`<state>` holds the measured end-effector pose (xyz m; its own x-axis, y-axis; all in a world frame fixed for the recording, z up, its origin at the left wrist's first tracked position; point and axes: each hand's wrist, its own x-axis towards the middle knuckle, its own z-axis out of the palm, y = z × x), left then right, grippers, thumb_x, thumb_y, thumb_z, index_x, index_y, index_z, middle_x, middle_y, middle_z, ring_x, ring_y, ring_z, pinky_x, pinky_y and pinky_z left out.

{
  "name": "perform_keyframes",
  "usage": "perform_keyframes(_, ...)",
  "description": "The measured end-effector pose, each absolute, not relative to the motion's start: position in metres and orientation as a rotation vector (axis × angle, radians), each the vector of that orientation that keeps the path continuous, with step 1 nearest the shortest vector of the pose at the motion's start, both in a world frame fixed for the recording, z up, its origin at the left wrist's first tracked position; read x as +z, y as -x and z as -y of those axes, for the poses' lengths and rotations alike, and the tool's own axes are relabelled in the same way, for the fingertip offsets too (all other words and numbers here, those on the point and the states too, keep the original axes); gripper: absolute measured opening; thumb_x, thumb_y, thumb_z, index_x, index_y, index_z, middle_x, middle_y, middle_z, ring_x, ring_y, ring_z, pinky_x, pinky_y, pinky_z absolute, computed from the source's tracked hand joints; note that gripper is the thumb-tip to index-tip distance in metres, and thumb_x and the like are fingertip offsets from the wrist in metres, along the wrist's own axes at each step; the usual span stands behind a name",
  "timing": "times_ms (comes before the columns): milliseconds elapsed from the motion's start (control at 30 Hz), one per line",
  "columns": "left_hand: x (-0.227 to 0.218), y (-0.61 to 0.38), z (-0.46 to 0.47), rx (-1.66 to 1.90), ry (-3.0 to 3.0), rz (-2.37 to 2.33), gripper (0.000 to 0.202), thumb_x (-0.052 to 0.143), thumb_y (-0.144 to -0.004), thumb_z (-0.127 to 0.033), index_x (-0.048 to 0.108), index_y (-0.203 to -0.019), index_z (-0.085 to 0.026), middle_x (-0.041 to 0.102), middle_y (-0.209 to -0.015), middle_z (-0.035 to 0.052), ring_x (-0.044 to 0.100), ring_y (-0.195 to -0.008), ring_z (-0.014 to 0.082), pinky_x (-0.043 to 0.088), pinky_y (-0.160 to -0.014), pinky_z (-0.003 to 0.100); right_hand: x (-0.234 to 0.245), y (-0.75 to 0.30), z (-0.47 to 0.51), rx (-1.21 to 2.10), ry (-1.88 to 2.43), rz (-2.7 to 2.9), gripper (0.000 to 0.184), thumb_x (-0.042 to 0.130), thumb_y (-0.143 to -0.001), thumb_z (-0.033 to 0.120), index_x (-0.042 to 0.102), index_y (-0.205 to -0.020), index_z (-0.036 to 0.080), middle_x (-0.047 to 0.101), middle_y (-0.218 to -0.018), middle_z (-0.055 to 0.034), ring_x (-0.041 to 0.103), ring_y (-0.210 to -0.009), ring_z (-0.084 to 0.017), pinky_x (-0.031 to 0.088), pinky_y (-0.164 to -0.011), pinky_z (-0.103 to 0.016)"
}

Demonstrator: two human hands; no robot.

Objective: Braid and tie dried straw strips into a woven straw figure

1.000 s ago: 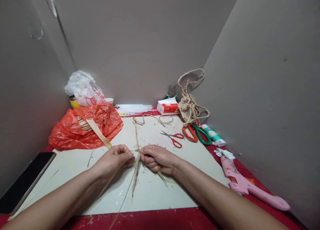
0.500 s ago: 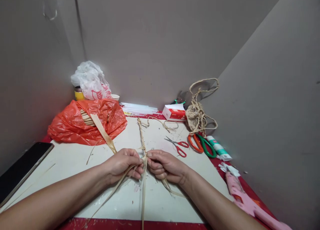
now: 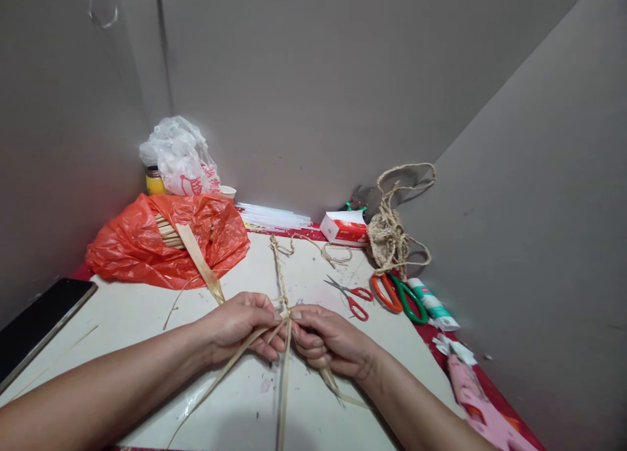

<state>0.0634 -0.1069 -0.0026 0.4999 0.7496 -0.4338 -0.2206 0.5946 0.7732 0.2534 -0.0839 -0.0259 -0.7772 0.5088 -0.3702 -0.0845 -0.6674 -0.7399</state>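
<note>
My left hand and my right hand meet over the white board, fingers pinched together on dry straw strips. A braided length of the straw runs away from my fingertips toward the far wall. Loose strip ends trail down toward me and out under my right hand. A flat tan strip lies just left of my left hand, coming out of an orange plastic bag.
Small red scissors and larger orange-and-green scissors lie right of the braid. A twine bundle, a red-white box, a glue tube and a pink glue gun are at right. A phone lies left.
The camera view shifted slightly, so everything sits a bit farther right and lower. My hands stay pinched on the straw, and the loose strips have swung to hang more toward me.
</note>
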Motion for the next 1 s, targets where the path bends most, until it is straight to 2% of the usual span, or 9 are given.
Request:
perform_keyframes(100, -0.004, -0.065, 0.107, 0.627, -0.73, -0.855, 0.022, 0.067, -0.064, -0.024, 0.049, -0.071, -0.014, 0.062, -0.061, 0.0049, 0.057, -0.049, 0.0105, 0.046, -0.045, 0.02, -0.025, -0.253, 0.085, 2.459, 0.809, 1.05, 0.026, 0.055, -0.083, 0.032, 0.048, -0.065, 0.015, 0.027, -0.042, 0.0097, 0.012, -0.035, -0.002, 0.01, -0.031, -0.012)
perform_keyframes(200, -0.004, -0.067, 0.106, 0.648, -0.735, -0.885, 0.022, 0.068, -0.063, -0.023, 0.049, -0.07, -0.015, 0.057, -0.056, 0.0001, 0.046, -0.04, 0.0052, 0.034, -0.036, 0.015, -0.024, -0.253, 0.085, 2.458, 0.818, 1.047, 0.025, 0.054, -0.083, 0.031, 0.049, -0.066, 0.014, 0.027, -0.043, 0.0095, 0.013, -0.036, -0.002, 0.009, -0.032, -0.012)
perform_keyframes(333, -0.003, -0.066, 0.105, 0.653, -0.696, -0.87, 0.028, 0.071, -0.061, -0.021, 0.052, -0.081, -0.016, 0.053, -0.057, -0.0038, 0.04, -0.04, 0.0032, 0.023, -0.034, 0.013, -0.024, -0.252, 0.085, 2.452, 0.826, 1.062, 0.024, 0.055, -0.082, 0.032, 0.05, -0.067, 0.014, 0.027, -0.042, 0.0097, 0.013, -0.036, -0.002, 0.01, -0.032, -0.012)
perform_keyframes(433, -0.003, -0.065, 0.103, 0.616, -0.714, -0.873, 0.028, 0.072, -0.061, -0.023, 0.056, -0.082, -0.014, 0.052, -0.057, -0.0037, 0.04, -0.041, 0.0029, 0.027, -0.035, 0.014, -0.024, -0.252, 0.085, 2.446, 0.823, 1.076, 0.024, 0.055, -0.082, 0.033, 0.05, -0.066, 0.015, 0.028, -0.043, 0.0097, 0.013, -0.036, -0.002, 0.01, -0.032, -0.013)
perform_keyframes(600, -0.009, -0.065, 0.102, 0.609, -0.776, -0.919, 0.024, 0.072, -0.058, -0.027, 0.058, -0.071, -0.012, 0.052, -0.055, -0.0032, 0.039, -0.038, 0.0027, 0.033, -0.035, 0.016, -0.021, -0.25, 0.086, 2.421, 0.87, 1.097, 0.027, 0.056, -0.081, 0.034, 0.048, -0.063, 0.015, 0.028, -0.042, 0.0098, 0.012, -0.036, -0.002, 0.009, -0.032, -0.013)
perform_keyframes(767, -0.008, -0.064, 0.098, 0.595, -0.936, -1.07, 0.018, 0.065, -0.06, -0.025, 0.057, -0.072, -0.014, 0.056, -0.051, -0.0015, 0.049, -0.039, 0.0077, 0.038, -0.037, 0.018, -0.019, -0.243, 0.093, 2.323, 0.985, 1.145, 0.027, 0.054, -0.082, 0.036, 0.047, -0.065, 0.016, 0.027, -0.042, 0.0107, 0.011, -0.034, -0.002, 0.008, -0.031, -0.014)
perform_keyframes(1000, 0.002, -0.06, 0.089, 0.53, -1.216, -1.174, 0.003, 0.054, -0.057, -0.016, 0.054, -0.06, -0.015, 0.05, -0.04, -0.0046, 0.036, -0.031, 0.0053, 0.028, -0.035, 0.017, -0.023, -0.227, 0.104, 1.967, 1.248, 1.33, 0.029, 0.05, -0.081, 0.036, 0.047, -0.06, 0.017, 0.032, -0.039, 0.0093, 0.017, -0.031, -0.003, 0.011, -0.03, -0.018)
